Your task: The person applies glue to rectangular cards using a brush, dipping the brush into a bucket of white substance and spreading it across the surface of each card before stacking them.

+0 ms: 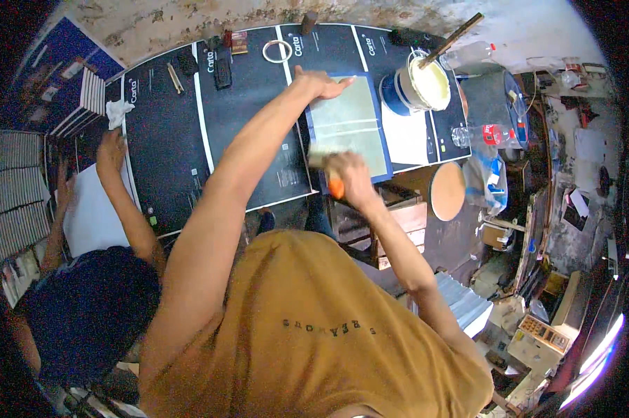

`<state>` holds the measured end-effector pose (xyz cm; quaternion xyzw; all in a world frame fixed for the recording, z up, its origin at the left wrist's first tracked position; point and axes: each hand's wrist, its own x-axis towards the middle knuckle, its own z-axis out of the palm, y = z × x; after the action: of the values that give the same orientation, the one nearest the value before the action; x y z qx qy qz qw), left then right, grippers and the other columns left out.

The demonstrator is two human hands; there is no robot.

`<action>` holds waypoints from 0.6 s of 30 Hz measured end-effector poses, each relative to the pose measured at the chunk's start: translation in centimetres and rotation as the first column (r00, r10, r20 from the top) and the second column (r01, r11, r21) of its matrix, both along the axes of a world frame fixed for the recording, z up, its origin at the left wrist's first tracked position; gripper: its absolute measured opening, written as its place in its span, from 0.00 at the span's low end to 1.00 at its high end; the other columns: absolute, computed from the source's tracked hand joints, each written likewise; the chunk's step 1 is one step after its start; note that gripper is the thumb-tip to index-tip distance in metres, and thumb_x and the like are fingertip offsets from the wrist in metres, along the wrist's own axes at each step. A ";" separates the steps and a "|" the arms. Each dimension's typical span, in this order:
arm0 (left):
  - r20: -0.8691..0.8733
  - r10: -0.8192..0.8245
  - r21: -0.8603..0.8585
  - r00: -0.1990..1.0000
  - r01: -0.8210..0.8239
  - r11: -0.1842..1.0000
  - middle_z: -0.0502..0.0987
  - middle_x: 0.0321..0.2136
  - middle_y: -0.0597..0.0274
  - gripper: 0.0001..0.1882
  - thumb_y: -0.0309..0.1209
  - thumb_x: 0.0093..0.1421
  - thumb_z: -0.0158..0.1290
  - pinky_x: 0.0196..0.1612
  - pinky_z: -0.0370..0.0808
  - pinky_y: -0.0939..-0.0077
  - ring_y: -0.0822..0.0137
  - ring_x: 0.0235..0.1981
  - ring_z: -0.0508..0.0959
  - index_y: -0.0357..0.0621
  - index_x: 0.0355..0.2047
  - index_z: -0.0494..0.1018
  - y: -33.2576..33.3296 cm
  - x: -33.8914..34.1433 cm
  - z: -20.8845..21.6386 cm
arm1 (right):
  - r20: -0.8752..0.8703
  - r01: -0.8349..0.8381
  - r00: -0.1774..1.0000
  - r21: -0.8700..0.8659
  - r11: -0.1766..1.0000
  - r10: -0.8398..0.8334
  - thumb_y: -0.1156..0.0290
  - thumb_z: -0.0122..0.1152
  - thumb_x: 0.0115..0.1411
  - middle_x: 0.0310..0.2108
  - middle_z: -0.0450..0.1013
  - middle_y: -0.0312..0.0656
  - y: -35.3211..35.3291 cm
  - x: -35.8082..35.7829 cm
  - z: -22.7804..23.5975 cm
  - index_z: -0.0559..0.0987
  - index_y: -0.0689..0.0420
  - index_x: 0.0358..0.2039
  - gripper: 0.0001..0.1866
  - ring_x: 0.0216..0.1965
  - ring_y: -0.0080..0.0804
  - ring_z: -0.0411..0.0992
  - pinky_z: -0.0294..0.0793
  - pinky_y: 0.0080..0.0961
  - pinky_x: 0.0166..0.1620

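A pale grey-green sheet bordered in dark blue, which looks like a book cover laid open (pixel 345 111), lies on the black table. My left hand (pixel 321 85) presses on its far left corner with fingers stretched out. Near its front left edge, my right hand (pixel 353 177) is closed round a brush (pixel 336 187) with an orange handle. The brush's pale, wide head touches or hovers over the sheet; motion blur hides which. Two thin light strips cross the sheet's middle. Right of it, a white bucket of cream-coloured paste (pixel 429 83) has a wooden stick (pixel 461 38) standing in it.
White paper (pixel 405 139) lies beside the sheet. Plastic bottles (pixel 492 134) stand at the table's right end. A roll of tape (pixel 277 51) lies far back. At left, a co-worker (pixel 91 313) handles a white sheet (pixel 95 209) near stacked dark-blue covers (pixel 77 104). A round stool (pixel 447 191) stands right.
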<state>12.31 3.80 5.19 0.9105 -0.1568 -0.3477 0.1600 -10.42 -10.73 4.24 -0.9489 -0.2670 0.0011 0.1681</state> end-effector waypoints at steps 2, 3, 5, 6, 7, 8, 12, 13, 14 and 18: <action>0.021 0.018 -0.009 1.000 -0.018 1.000 0.60 0.68 0.54 0.51 0.74 0.60 0.16 0.70 0.34 0.36 0.51 0.72 0.53 0.55 0.66 0.64 0.2 0.1 0.1 | -0.219 -0.136 0.969 -0.070 0.988 0.118 0.73 0.55 0.54 0.42 0.77 0.45 0.1 -2.9 2.5 0.81 0.54 0.39 0.12 0.45 0.47 0.72 0.68 0.40 0.50; 0.020 0.027 -0.026 0.999 -0.027 0.999 0.60 0.68 0.54 0.50 0.74 0.60 0.16 0.71 0.34 0.36 0.51 0.72 0.53 0.55 0.66 0.64 0.4 0.0 0.2 | -0.192 -0.147 0.971 -0.012 0.989 0.142 0.72 0.56 0.54 0.42 0.77 0.46 0.0 -2.5 3.5 0.81 0.54 0.39 0.12 0.45 0.47 0.73 0.68 0.41 0.49; -0.003 0.015 -0.040 1.000 -0.015 0.999 0.60 0.68 0.54 0.50 0.74 0.60 0.16 0.71 0.34 0.37 0.51 0.72 0.53 0.56 0.66 0.64 0.2 -0.4 0.7 | -0.145 -0.148 0.976 0.098 0.984 0.161 0.70 0.56 0.55 0.43 0.77 0.46 -0.7 -2.3 4.7 0.81 0.55 0.39 0.12 0.44 0.47 0.73 0.69 0.42 0.48; -0.023 0.000 -0.035 1.000 0.000 0.999 0.60 0.68 0.54 0.49 0.74 0.61 0.16 0.71 0.34 0.37 0.51 0.72 0.53 0.57 0.66 0.64 0.2 -0.2 1.2 | -0.069 -0.088 0.993 0.055 0.995 0.092 0.68 0.56 0.56 0.43 0.78 0.48 -1.7 -1.1 2.7 0.81 0.56 0.41 0.13 0.43 0.47 0.73 0.69 0.42 0.46; -0.040 -0.011 -0.029 0.999 0.009 1.000 0.60 0.68 0.54 0.49 0.74 0.61 0.16 0.71 0.34 0.37 0.51 0.72 0.53 0.57 0.66 0.64 0.1 -0.2 1.4 | 0.167 -0.050 0.985 0.086 0.995 0.035 0.67 0.55 0.57 0.43 0.78 0.47 -1.9 0.6 1.0 0.81 0.55 0.43 0.15 0.43 0.47 0.73 0.69 0.42 0.46; -0.020 0.005 -0.011 1.000 -0.005 1.000 0.60 0.68 0.54 0.47 0.73 0.62 0.17 0.70 0.34 0.38 0.51 0.72 0.53 0.60 0.66 0.64 -0.1 -0.1 1.2 | 0.145 -0.006 0.989 0.083 0.997 -0.007 0.68 0.54 0.58 0.45 0.77 0.47 -1.5 2.1 0.7 0.81 0.55 0.44 0.15 0.43 0.48 0.73 0.69 0.43 0.47; 0.028 0.005 -0.006 1.000 -0.005 1.000 0.62 0.68 0.55 0.46 0.71 0.63 0.17 0.70 0.35 0.37 0.51 0.71 0.56 0.59 0.66 0.65 -0.2 -0.1 0.2 | -0.104 -0.003 0.995 -0.075 0.997 -0.005 0.75 0.53 0.54 0.44 0.78 0.44 0.8 -3.3 0.7 0.81 0.53 0.47 0.19 0.48 0.46 0.73 0.68 0.42 0.51; 0.045 0.020 -0.026 0.999 -0.019 0.999 0.62 0.67 0.54 0.46 0.71 0.63 0.17 0.70 0.35 0.36 0.51 0.71 0.56 0.58 0.66 0.65 -0.3 -0.5 -0.2 | -0.192 -0.097 0.979 -0.144 0.985 0.068 0.74 0.54 0.53 0.43 0.78 0.43 0.7 -4.9 1.6 0.81 0.51 0.47 0.20 0.46 0.43 0.73 0.68 0.40 0.48; 0.058 0.032 -0.044 0.998 -0.030 0.999 0.62 0.67 0.54 0.46 0.71 0.63 0.17 0.69 0.36 0.36 0.51 0.70 0.57 0.57 0.65 0.66 -0.3 -1.0 -0.5 | -0.211 -0.141 0.972 -0.157 0.978 0.106 0.75 0.55 0.53 0.43 0.78 0.42 0.1 -6.2 2.5 0.81 0.50 0.48 0.21 0.45 0.42 0.74 0.68 0.38 0.47; 0.055 0.070 -0.057 0.996 -0.067 0.996 0.62 0.67 0.51 0.48 0.71 0.63 0.19 0.70 0.35 0.37 0.49 0.70 0.56 0.52 0.65 0.65 -0.4 -1.1 -0.4 | 0.093 0.030 0.995 -0.053 0.998 -0.025 0.74 0.57 0.52 0.46 0.78 0.40 -1.5 -5.3 3.0 0.80 0.48 0.51 0.24 0.42 0.41 0.73 0.69 0.36 0.47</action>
<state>11.21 3.38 4.81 0.9200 -0.1393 -0.3116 0.1925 -15.71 -12.24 7.23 -0.9558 -0.2611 -0.0376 0.1295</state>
